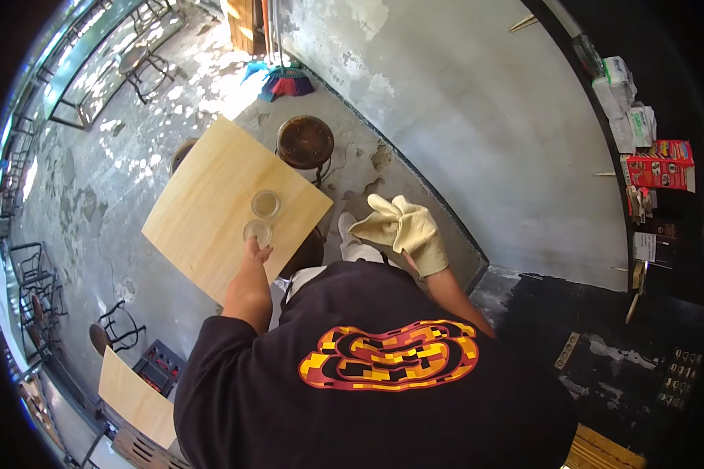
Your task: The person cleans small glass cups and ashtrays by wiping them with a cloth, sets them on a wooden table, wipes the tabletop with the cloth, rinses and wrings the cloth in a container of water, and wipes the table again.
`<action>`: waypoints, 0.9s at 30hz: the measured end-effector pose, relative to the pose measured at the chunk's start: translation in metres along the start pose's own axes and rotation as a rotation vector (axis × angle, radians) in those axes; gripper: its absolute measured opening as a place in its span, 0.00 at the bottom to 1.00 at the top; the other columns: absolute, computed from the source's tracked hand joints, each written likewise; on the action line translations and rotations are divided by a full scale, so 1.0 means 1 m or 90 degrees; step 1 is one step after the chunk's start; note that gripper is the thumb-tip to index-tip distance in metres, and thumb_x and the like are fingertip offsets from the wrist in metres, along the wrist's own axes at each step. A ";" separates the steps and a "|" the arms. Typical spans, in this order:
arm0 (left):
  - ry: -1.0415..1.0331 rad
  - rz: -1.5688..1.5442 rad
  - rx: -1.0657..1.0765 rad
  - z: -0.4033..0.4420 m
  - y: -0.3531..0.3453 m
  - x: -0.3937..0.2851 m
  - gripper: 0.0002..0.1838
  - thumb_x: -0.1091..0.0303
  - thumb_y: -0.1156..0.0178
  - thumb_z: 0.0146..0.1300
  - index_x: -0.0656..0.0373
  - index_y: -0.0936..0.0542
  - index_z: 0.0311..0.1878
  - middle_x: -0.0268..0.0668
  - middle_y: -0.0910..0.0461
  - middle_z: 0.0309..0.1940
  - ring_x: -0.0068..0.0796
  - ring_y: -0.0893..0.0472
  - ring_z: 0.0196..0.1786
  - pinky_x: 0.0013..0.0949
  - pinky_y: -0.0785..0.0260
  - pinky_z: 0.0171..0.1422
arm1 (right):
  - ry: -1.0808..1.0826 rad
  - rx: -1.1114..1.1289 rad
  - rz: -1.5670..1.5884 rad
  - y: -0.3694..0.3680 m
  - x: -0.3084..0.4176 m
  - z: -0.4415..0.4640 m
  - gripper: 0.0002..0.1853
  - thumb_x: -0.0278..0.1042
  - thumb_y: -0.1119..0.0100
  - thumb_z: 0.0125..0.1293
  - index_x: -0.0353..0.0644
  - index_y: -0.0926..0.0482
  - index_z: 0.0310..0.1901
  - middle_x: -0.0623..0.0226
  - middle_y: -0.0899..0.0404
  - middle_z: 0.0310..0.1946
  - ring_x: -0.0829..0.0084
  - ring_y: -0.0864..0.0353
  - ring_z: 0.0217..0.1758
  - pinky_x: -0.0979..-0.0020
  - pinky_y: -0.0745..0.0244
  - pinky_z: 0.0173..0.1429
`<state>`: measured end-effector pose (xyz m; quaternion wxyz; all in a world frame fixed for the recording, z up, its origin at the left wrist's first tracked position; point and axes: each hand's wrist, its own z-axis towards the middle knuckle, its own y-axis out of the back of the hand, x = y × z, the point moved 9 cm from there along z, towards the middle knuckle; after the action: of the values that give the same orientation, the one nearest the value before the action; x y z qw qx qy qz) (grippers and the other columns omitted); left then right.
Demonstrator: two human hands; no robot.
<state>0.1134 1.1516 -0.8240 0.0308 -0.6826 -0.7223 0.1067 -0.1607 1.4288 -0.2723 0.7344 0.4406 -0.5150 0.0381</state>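
Note:
My left hand [256, 248], bare, is at the near rim of a clear round container [259, 233], its fingertips closed on the edge. Just beyond it sits a second round container [265, 204] with pale contents. Both are on a light plywood board [203, 187]. A thick cream work glove [424, 241] covers my right hand [413, 233], held off to the right of the board. A loose fold of cream material [377, 223], apparently a second glove, is bunched in its closed fingers, which are mostly hidden by the fabric.
A round brown stool [305, 142] stands at the board's far right corner. Brooms [285, 82] lean by the grey wall [477, 117]. Another plywood piece [137, 399] and a dark crate [160, 366] are at lower left. Packets and a red box [659, 166] line the right-hand shelf.

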 end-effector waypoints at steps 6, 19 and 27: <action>-0.041 0.062 0.127 -0.010 -0.026 -0.014 0.41 0.44 0.48 0.72 0.45 0.50 0.83 0.42 0.57 0.84 0.56 0.57 0.83 0.63 0.67 0.83 | 0.233 -0.153 -0.329 0.027 0.027 -0.022 0.06 0.27 0.40 0.61 0.42 0.26 0.28 0.62 0.29 0.29 0.59 0.26 0.29 0.60 0.29 0.35; -1.058 0.752 0.584 -0.501 -0.582 0.111 0.18 0.69 0.43 0.71 0.61 0.23 0.62 0.51 0.20 0.59 0.53 0.21 0.63 0.41 0.30 0.67 | 0.003 -0.210 -0.258 0.071 -0.095 -0.016 0.09 0.36 0.36 0.65 0.41 0.22 0.39 0.61 0.21 0.32 0.60 0.18 0.35 0.65 0.23 0.39; -1.606 0.620 0.916 -0.798 -0.792 0.282 0.21 0.67 0.42 0.71 0.62 0.26 0.65 0.53 0.23 0.61 0.55 0.26 0.66 0.49 0.32 0.71 | -0.132 -0.297 -0.336 0.129 -0.139 -0.067 0.11 0.32 0.37 0.66 0.41 0.22 0.48 0.63 0.19 0.45 0.62 0.19 0.49 0.67 0.22 0.53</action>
<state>-0.5291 1.4848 0.0808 -0.3069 -0.1540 0.2133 0.9147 -0.2428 1.6090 -0.3095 0.7435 0.3803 -0.4501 -0.3161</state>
